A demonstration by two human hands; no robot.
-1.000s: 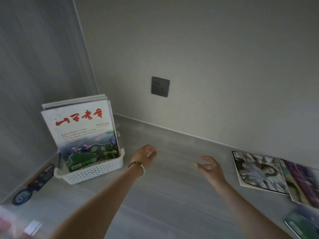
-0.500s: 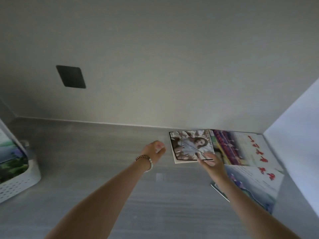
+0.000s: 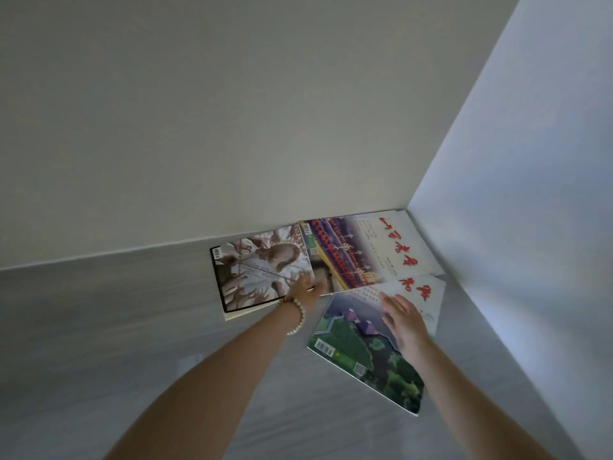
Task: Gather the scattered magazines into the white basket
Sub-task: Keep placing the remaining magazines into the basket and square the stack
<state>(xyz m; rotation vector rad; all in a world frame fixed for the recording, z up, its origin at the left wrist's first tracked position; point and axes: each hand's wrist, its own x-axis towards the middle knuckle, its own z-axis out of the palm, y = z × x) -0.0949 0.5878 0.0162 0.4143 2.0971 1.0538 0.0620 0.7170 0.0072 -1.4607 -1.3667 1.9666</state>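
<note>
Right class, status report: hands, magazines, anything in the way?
Left hand at portrait magazine corner, grip unclear. Right hand open over green magazine. Basket out of view. Nothing blocking.

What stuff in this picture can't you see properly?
- Left hand: blurred in the head view, so its grip is unclear.
- Middle magazine: its near left corner is smeared by that blur.
- Green magazine: partly hidden under the right hand.
- White basket: outside the picture.
</note>
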